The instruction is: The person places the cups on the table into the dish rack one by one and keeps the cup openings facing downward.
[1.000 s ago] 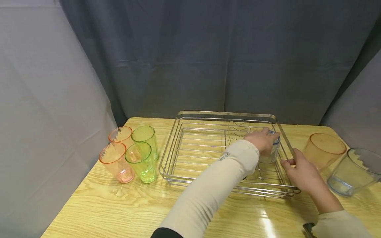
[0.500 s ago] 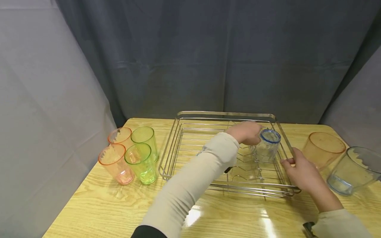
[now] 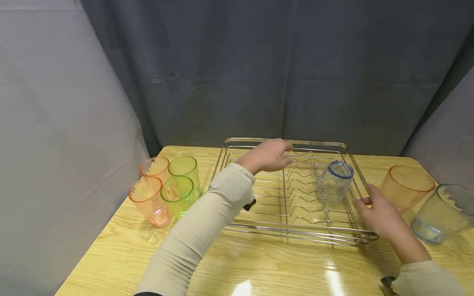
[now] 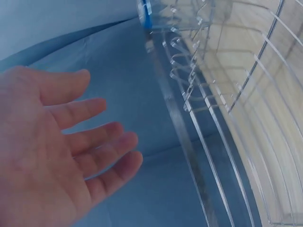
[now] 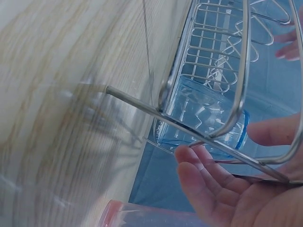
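Note:
A silver wire dish rack (image 3: 314, 144) stands on the wooden table. Inside its right side sits a clear glass (image 3: 335, 184) with a blue ring on top; whether it is upright or inverted I cannot tell. My left hand (image 3: 268, 156) hovers over the rack's left half, touching nothing. In the left wrist view its fingers (image 4: 102, 137) are spread and relaxed. My right hand (image 3: 381, 211) grips the rack's right rim. Its fingers (image 5: 194, 179) curl around the wire in the right wrist view, with the thumb near the glass (image 5: 203, 113).
Left of the rack stand two orange glasses (image 3: 149, 205) and two green glasses (image 3: 185, 164), close together. At the right are a large orange tumbler (image 3: 405, 189) and a large bluish clear tumbler (image 3: 442, 216). A dark curtain (image 3: 222, 82) hangs behind the table (image 3: 289, 271).
My left hand has let go of the blue-ringed glass and moved left over the rack. The glass stays in the rack's right side. My right hand keeps holding the rim.

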`<state>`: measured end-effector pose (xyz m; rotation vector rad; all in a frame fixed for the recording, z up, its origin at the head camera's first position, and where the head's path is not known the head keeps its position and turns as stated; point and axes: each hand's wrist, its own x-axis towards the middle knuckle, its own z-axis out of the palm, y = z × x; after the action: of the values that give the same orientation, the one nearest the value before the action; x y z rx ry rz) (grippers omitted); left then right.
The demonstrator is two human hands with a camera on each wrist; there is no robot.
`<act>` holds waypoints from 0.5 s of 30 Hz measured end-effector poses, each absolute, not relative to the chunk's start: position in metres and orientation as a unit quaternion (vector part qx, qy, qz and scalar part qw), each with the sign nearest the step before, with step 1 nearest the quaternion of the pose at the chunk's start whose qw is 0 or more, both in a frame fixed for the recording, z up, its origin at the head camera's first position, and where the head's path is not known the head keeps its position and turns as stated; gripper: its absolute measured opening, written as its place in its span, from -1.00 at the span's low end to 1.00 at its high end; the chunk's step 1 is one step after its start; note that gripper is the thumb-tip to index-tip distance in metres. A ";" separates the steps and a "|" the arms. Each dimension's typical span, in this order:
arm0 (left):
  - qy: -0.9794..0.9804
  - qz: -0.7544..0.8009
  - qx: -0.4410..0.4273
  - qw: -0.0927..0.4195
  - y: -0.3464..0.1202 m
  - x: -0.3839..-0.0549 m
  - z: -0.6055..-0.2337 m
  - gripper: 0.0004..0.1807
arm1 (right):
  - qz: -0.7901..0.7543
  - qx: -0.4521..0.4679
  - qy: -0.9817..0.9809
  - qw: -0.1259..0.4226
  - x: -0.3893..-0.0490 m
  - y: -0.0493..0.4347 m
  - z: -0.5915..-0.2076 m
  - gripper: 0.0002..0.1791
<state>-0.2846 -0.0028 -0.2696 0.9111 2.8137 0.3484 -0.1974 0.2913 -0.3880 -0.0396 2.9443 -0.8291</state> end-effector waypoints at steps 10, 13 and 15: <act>0.936 0.219 0.276 0.025 -0.045 -0.268 -0.255 -0.53 | -0.264 -0.018 0.963 0.042 -0.201 0.293 -0.387 -0.12; 0.938 0.211 0.276 0.001 -0.055 -0.255 -0.250 -0.54 | -0.264 -0.015 0.963 0.044 -0.201 0.295 -0.386 -0.12; 0.937 0.213 0.275 -0.018 -0.063 -0.244 -0.246 -0.55 | -0.266 -0.015 0.963 0.046 -0.201 0.297 -0.386 -0.11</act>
<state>-0.2443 -0.0629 -0.2461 0.8743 2.9792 0.6757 -0.2013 0.2968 -0.3857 -0.0448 2.9390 -0.8124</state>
